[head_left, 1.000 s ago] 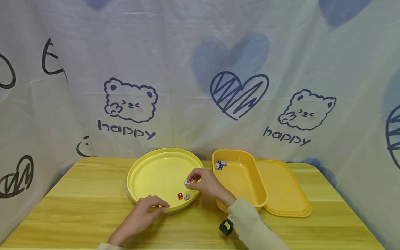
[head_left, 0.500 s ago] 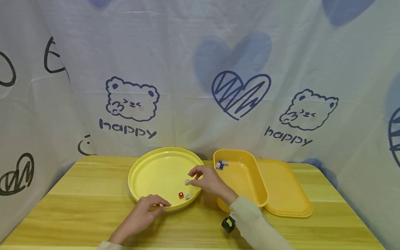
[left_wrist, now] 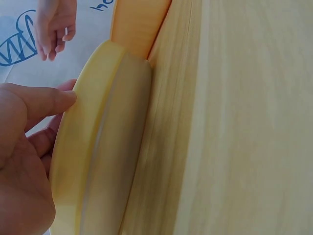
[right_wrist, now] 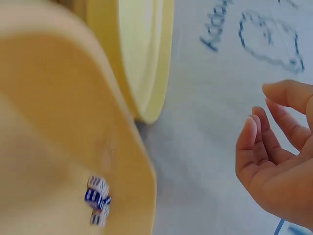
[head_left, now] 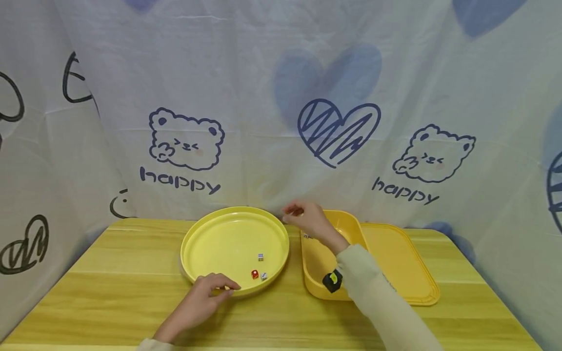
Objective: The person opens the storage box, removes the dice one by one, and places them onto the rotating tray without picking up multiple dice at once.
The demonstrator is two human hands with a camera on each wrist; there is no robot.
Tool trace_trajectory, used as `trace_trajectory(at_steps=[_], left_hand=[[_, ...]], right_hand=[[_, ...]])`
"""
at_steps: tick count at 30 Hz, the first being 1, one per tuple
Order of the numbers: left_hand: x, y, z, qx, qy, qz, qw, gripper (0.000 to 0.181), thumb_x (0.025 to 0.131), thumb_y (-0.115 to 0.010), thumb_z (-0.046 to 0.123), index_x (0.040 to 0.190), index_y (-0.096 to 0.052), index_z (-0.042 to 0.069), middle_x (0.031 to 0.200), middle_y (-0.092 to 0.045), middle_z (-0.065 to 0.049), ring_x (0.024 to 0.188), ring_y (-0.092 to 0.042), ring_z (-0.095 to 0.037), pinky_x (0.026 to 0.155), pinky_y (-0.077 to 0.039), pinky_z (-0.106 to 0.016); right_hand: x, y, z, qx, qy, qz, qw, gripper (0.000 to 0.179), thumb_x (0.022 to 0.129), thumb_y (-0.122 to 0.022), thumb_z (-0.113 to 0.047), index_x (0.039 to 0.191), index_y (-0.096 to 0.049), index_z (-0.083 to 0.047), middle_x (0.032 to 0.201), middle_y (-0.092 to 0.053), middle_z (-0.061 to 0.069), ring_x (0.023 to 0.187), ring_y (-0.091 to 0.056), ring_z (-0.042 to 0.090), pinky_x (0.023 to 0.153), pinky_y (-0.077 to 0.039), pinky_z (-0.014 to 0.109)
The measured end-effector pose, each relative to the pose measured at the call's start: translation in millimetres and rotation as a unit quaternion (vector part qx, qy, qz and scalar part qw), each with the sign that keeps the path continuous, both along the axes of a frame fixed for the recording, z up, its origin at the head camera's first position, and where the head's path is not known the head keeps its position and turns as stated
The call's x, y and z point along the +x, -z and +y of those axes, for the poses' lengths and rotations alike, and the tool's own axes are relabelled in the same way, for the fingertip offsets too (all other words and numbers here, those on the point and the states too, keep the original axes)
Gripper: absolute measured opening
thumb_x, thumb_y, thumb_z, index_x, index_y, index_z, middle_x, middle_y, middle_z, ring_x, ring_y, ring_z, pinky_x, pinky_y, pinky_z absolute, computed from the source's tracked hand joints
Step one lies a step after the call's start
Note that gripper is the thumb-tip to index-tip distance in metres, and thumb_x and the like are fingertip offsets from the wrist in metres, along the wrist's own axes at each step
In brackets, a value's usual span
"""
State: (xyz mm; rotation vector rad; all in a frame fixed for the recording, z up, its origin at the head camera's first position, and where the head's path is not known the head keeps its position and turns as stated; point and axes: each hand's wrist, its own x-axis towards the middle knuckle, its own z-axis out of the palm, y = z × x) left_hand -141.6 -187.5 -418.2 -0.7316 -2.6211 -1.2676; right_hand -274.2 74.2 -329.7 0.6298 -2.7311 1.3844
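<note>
A round yellow tray [head_left: 232, 239] carries a red die [head_left: 254, 274] and two white dice, one die [head_left: 260, 257] a little apart and the other die [head_left: 264, 276] beside the red one. My left hand [head_left: 206, 297] pinches the tray's near rim; in the left wrist view its thumb [left_wrist: 66, 100] lies on the outer wall, the other fingers partly hidden behind. My right hand [head_left: 309, 219] hovers over the far left part of an orange-yellow box [head_left: 320, 290], fingers loosely bent and holding nothing. Inside the box lie several white and blue dice [right_wrist: 98, 198], mostly covered by this hand in the head view.
A flat orange-yellow lid [head_left: 395, 263] lies on the wooden table [head_left: 110, 278] at the box's right, partly behind the right sleeve. A printed cloth [head_left: 254, 122] hangs at the table's back edge.
My right hand has let go of a white die on the tray, then risen and moved right and back over the box. The left hand stays on the rim.
</note>
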Motion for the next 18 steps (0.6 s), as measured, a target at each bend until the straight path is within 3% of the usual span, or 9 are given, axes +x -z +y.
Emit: trace_trajectory(at_steps=[6, 14, 18], left_hand=[[-1.5, -1.7, -0.6, -0.002, 0.000, -0.012, 0.9999, 0.013, 0.090, -0.066, 0.005, 0.098, -0.074, 0.012, 0.096, -0.071, 0.004, 0.089, -0.060, -0.012, 0.075, -0.048, -0.029], [-3.1, -2.2, -1.4, -0.005, -0.001, -0.028, 0.9996, 0.014, 0.090, -0.065, 0.006, 0.099, -0.073, 0.013, 0.097, -0.070, 0.006, 0.090, -0.060, -0.011, 0.077, -0.049, -0.030], [-2.7, -3.7, -1.4, -0.003, -0.005, -0.031, 0.9995, 0.013, 0.091, -0.065, 0.007, 0.099, -0.073, 0.015, 0.097, -0.070, 0.008, 0.090, -0.060, -0.012, 0.078, -0.047, -0.031]], right_hand=[[-21.6, 4.5, 23, -0.048, 0.062, -0.027, 0.9966, 0.023, 0.093, -0.063, -0.009, 0.113, -0.065, 0.002, 0.109, -0.064, 0.013, 0.101, -0.057, 0.028, 0.087, -0.049, 0.037], [-46.6, 26.8, 45, -0.107, 0.134, -0.094, 0.9807, 0.026, 0.094, -0.059, -0.004, 0.119, -0.061, 0.005, 0.116, -0.061, 0.018, 0.104, -0.056, 0.029, 0.089, -0.048, 0.038], [-56.5, 39.0, 54, -0.114, 0.150, -0.113, 0.9756, 0.027, 0.095, -0.058, -0.004, 0.121, -0.061, 0.004, 0.119, -0.060, 0.019, 0.106, -0.056, 0.030, 0.093, -0.047, 0.040]])
